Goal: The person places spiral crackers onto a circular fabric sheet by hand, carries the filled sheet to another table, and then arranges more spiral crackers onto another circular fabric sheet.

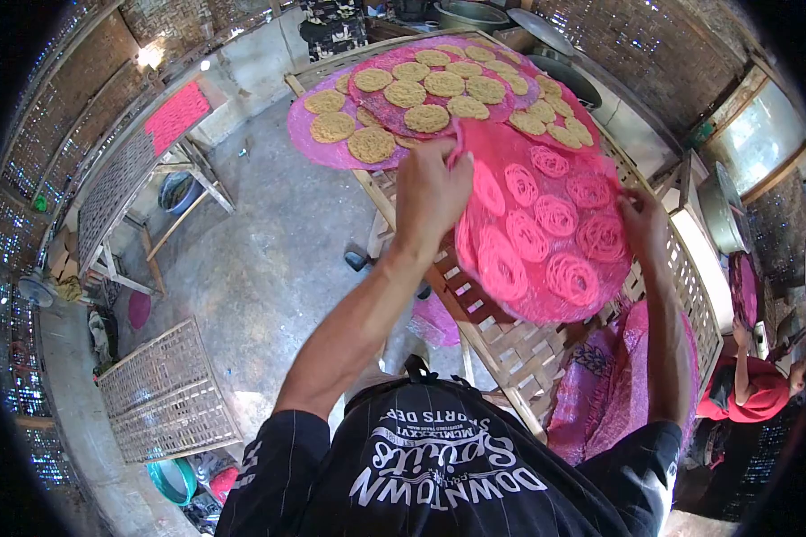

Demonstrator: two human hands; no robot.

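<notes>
My left hand (432, 190) pinches the upper left edge of a round pink plastic sheet (510, 300). At the sheet's right edge, my right hand (643, 219) has its fingers closed on the rim. Several bright pink coiled rounds (571, 278), made of thin strands, lie on this sheet. It is raised and tilted above a woven bamboo rack (533, 358). Just beyond my left hand, yellowish coiled rounds (372, 144) rest on other pink and purple plastic sheets (306, 148) spread over the rack.
Crumpled pink-purple sheets (613, 367) lie on the rack's near right end. To the left, a second rack (121, 192) carries bright pink pieces. A bamboo panel (172, 389) leans at lower left. A person in a red top (761, 389) holds a round sheet at the far right.
</notes>
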